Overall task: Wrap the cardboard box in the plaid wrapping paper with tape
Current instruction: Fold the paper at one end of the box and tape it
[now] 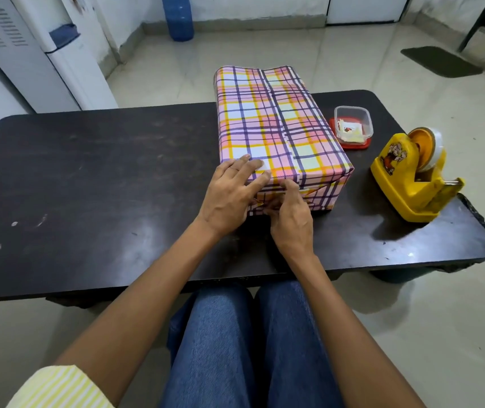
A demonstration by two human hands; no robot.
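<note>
The wrapped box (270, 125) is lying lengthwise on the dark table (102, 178), right of centre, with its far end reaching past the table's far edge. It is being covered on every visible face by the plaid wrapping paper (244, 113); a lengthwise seam (278, 122) is showing along the top. At the near end the paper is being kept folded in angled flaps against the end face.

The left hand (229, 195) is being laid over the box's near left top corner, fingers straight and slightly spread, pressing flat on the paper. The right hand (291, 219) is being held against the near end face, fingers curled onto the folded flaps. Whether a fold is being pinched or only pressed cannot be told.

A yellow tape dispenser (412, 178) is standing on the table to the right of the box, apart from it, and a roll of clear tape (434, 148) is being carried on it. A small clear container (353, 122) is sitting on a red lid (356, 145) just beside the box's right side.

Blue jeans (235, 348) are being worn, and a yellow striped sleeve (58, 390) is showing at the lower left.
</note>
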